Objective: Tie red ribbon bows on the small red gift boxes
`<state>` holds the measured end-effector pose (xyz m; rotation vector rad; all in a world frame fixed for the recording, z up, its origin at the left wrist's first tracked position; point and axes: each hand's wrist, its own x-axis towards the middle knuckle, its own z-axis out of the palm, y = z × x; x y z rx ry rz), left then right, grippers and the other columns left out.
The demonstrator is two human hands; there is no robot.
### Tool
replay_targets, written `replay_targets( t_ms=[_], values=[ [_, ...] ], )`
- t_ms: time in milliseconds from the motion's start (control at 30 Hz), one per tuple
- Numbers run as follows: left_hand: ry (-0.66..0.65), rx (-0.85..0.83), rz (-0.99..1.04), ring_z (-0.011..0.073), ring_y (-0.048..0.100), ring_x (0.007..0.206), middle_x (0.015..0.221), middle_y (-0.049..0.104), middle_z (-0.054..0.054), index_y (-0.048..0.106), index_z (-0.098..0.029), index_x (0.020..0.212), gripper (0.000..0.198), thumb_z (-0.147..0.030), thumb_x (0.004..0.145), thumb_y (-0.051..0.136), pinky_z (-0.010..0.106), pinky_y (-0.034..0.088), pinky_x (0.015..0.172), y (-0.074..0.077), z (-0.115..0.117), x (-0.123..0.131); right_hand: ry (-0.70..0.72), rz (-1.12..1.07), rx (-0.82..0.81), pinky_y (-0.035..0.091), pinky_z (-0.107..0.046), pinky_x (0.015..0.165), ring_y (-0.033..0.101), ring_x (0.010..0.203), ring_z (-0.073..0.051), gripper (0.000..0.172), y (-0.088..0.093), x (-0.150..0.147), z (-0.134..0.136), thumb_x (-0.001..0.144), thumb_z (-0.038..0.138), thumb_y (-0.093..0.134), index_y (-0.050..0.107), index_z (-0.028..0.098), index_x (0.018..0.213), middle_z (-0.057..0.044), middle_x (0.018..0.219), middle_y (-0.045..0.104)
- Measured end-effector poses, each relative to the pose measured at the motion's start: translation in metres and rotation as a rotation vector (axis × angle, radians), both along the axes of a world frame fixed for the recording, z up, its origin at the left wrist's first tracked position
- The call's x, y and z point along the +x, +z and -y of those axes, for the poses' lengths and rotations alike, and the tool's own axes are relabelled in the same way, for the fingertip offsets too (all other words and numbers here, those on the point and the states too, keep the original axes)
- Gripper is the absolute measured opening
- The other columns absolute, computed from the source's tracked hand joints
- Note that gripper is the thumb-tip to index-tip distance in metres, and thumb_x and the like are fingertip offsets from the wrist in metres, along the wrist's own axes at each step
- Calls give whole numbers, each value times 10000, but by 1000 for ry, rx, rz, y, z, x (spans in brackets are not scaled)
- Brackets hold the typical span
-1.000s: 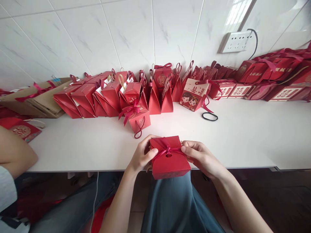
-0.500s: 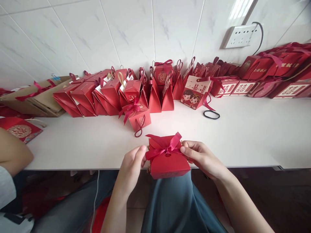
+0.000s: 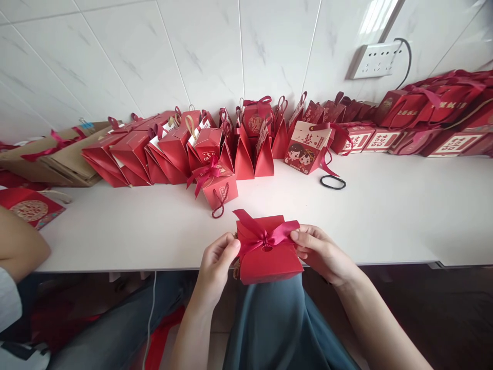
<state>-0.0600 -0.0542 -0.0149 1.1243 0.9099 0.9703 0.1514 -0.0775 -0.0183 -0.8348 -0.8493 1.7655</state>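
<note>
A red gift box [image 3: 271,268] rests at the table's front edge, partly over my lap. On its top a magenta ribbon [image 3: 265,239] is tied in a bow, with one tail sticking up to the left. My left hand [image 3: 221,257] pinches the bow's left side between thumb and fingers. At the right, my right hand [image 3: 319,252] pinches the other side of the bow, thumb on top. Just behind the box stands another red box [image 3: 222,192] with a ribbon bow and a twisted cord handle. Twine shows at the held box's left side.
Red gift boxes [image 3: 133,159] line the wall behind, with more stacked at the right [image 3: 400,110]. A black elastic band [image 3: 333,182] lies on the white table [image 3: 377,216]. Flattened brown cardboard [image 3: 57,159] leans at the left. Another person's arm [image 3: 23,239] rests at the left edge.
My left hand has moved right and closed on the ribbon. The bow's right side is drawn farther out to the right in my right hand.
</note>
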Motion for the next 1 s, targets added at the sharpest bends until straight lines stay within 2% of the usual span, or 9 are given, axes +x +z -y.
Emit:
replay_targets(
  t_ms=[133,400,500,633,733,833,900,933,1000],
  values=[
    [-3,22,12,79,247,536,585,283,-55,326,-189,590,407,-407,820,582,221,226,498,-6,-1,-3,-5,-27,29,189,-241,484,205,481,-74,328,-4,0,-1,788,370,684,511,175,589,73,509,271],
    [101,-13,68,73,298,511,579,341,-58,366,-186,609,397,-443,803,599,211,259,490,2,-2,7,-123,-4,17,199,-235,477,215,466,-66,475,-3,-5,-1,743,383,708,344,189,508,74,483,285],
    [105,117,-11,133,519,702,806,561,-1,538,-189,875,379,-536,758,635,245,419,637,4,1,6,-217,127,21,278,-235,527,316,519,-84,437,2,-7,8,795,454,657,412,183,555,50,539,368],
    [88,278,-208,212,535,1102,1197,558,70,449,-243,1234,634,-433,702,738,318,429,922,-1,-1,5,-278,347,42,304,-242,546,371,567,-102,438,7,-18,29,844,513,585,448,180,594,27,583,434],
    [245,296,-308,224,530,1132,1235,527,99,433,-229,1241,569,-405,761,682,372,413,972,-6,-14,10,-260,501,96,319,-237,541,388,564,-103,419,14,-33,46,864,509,558,473,180,618,28,582,440],
    [539,368,-377,246,502,1172,1266,491,126,437,-207,1203,469,-390,809,616,409,400,991,-6,-22,18,4,554,269,373,-231,568,491,612,-115,283,25,-39,60,856,410,613,582,173,704,2,656,559],
    [600,446,-377,247,459,1231,1290,481,119,444,-216,1198,402,-383,852,560,406,376,1024,-3,-19,22,93,495,423,395,-231,559,520,597,-117,251,32,-33,64,866,372,608,603,180,705,-1,648,589],
    [562,487,-379,244,442,1253,1300,480,110,447,-223,1205,391,-385,863,546,400,360,1043,-1,-14,23,17,471,471,404,-234,553,517,576,-116,283,34,-27,63,888,377,573,589,185,680,4,617,575],
    [409,542,-392,239,426,1274,1321,478,93,446,-234,1232,418,-399,863,553,387,337,1068,1,-5,25,-305,540,468,428,-244,570,525,586,-125,337,34,-13,55,924,395,503,559,197,658,7,599,551]
  ],
)
